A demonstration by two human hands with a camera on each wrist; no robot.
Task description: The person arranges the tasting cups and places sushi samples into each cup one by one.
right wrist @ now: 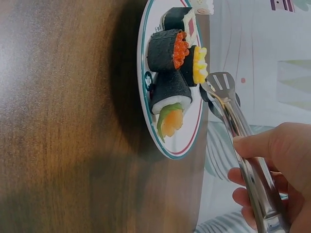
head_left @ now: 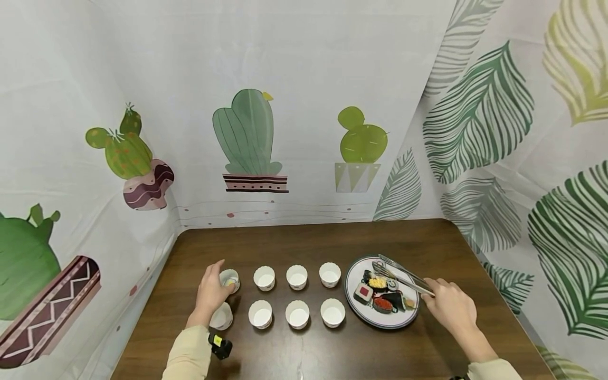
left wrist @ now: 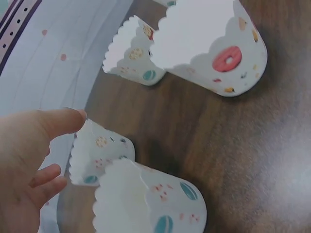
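At the back left, my left hand is spread beside a white paper baking cup with a small yellow-and-pale thing inside. In the left wrist view the thumb tip overlaps the rim of that cup; whether it touches is unclear. My right hand grips metal tongs, thumb on one side and fingers on the other. Their tips stand over the back of a round plate of toy sushi, including a yellow-topped piece and an orange-topped piece. I cannot tell whether the tips hold anything.
More white cups stand in two rows to the left of the plate, among them a front-left cup close to my left wrist and a back-right cup. The brown table meets a printed cloth behind.
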